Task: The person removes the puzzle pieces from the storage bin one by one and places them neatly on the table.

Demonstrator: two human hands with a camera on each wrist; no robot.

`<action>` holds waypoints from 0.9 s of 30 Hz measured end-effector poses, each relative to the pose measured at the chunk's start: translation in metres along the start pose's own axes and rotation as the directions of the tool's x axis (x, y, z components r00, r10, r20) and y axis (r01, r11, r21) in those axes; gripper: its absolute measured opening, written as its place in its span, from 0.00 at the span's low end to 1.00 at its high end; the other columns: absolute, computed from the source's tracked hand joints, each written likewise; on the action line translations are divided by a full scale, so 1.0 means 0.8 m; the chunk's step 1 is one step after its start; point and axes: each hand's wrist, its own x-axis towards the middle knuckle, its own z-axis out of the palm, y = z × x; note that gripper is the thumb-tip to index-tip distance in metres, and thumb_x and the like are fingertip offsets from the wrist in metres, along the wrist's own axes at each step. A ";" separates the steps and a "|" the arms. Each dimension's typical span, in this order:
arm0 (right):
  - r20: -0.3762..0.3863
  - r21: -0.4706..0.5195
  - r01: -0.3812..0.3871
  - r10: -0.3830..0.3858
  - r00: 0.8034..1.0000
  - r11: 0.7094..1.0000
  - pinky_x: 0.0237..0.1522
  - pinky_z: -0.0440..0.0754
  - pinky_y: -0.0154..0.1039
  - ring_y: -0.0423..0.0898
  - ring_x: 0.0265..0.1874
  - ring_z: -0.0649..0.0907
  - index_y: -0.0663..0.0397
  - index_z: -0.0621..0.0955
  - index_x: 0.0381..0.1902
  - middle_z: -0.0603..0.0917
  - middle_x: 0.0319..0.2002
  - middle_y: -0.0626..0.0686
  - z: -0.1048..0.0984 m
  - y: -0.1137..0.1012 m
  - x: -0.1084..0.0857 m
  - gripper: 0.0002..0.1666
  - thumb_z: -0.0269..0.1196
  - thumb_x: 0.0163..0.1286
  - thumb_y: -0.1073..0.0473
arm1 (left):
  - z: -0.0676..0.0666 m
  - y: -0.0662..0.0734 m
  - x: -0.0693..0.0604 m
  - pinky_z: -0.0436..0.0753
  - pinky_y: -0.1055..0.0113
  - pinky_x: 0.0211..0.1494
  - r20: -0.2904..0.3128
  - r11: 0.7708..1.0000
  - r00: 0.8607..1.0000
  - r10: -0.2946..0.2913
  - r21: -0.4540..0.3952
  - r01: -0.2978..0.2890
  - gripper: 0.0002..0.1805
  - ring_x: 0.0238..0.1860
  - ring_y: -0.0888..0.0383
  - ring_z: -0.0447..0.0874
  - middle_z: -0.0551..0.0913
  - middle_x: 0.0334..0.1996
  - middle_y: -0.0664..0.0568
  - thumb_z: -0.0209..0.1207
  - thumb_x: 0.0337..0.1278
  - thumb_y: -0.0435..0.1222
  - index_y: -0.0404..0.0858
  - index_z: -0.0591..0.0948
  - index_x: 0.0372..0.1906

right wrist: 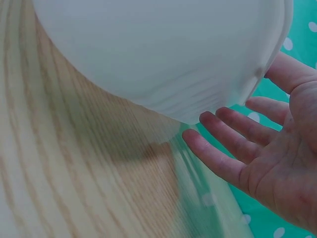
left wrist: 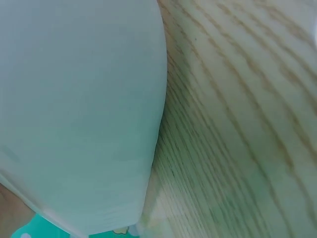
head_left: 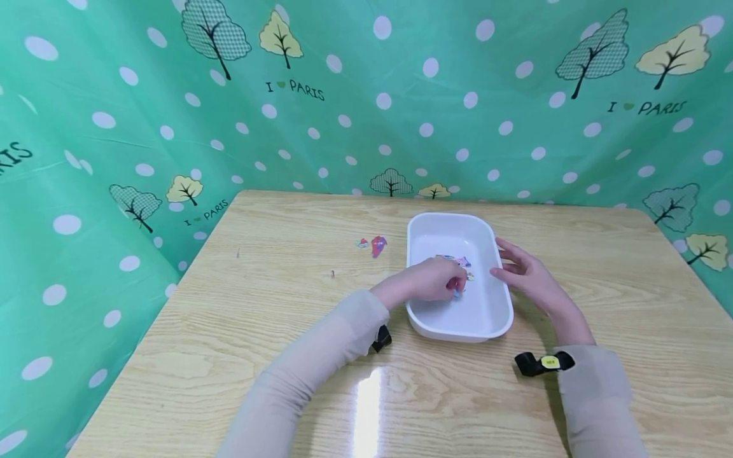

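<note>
A white plastic basin (head_left: pixel 501 321) stands on the table. My left hand (head_left: pixel 438 280) reaches inside it with fingers curled, and a small bluish scrap (head_left: pixel 456 294) shows at the fingertips. Several small colourful scraps (head_left: pixel 462 261) lie on the basin floor beside that hand. In the left wrist view the basin wall (left wrist: pixel 79 114) hides the hand's work. My right hand (head_left: pixel 529 277) is at the basin's right side, its thumb touching the rim. In the right wrist view the other fingers (right wrist: pixel 233 139) extend loosely beside the outer wall.
Left of the basin, a red and purple scrap (head_left: pixel 378 245) and a smaller colourful piece (head_left: pixel 363 243) lie on the wooden table (head_left: pixel 258 305). A tiny dark bit (head_left: pixel 333 274) is nearer. A green dotted curtain (head_left: pixel 343 146) hangs behind the table.
</note>
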 end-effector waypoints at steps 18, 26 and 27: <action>-0.006 -0.001 0.009 -0.009 1.000 1.000 0.44 0.76 0.27 0.60 0.59 0.67 0.45 0.48 0.71 0.59 0.65 0.64 0.001 -0.001 -0.002 0.43 0.57 0.66 0.51 | -0.004 -0.003 -0.003 0.71 0.83 0.35 -0.153 0.982 0.988 -0.031 -0.187 0.001 0.03 0.31 0.68 0.73 0.76 0.30 0.59 0.62 0.50 0.33 0.45 0.80 0.31; -0.007 -0.003 0.006 -0.006 1.000 1.000 0.44 0.76 0.28 0.60 0.59 0.67 0.45 0.48 0.71 0.58 0.66 0.64 0.002 -0.001 -0.002 0.43 0.56 0.66 0.51 | -0.008 -0.005 -0.006 0.73 0.84 0.37 -0.242 0.957 0.967 -0.076 -0.290 0.003 0.03 0.32 0.69 0.75 0.78 0.32 0.60 0.61 0.52 0.34 0.44 0.80 0.33; -0.010 -0.004 0.004 -0.004 1.000 1.000 0.44 0.76 0.28 0.60 0.59 0.67 0.45 0.48 0.71 0.58 0.66 0.64 0.001 -0.002 -0.002 0.43 0.56 0.66 0.50 | -0.009 -0.005 -0.007 0.73 0.83 0.37 -0.250 0.954 0.965 -0.079 -0.300 0.001 0.03 0.32 0.69 0.75 0.79 0.32 0.60 0.61 0.52 0.34 0.44 0.80 0.33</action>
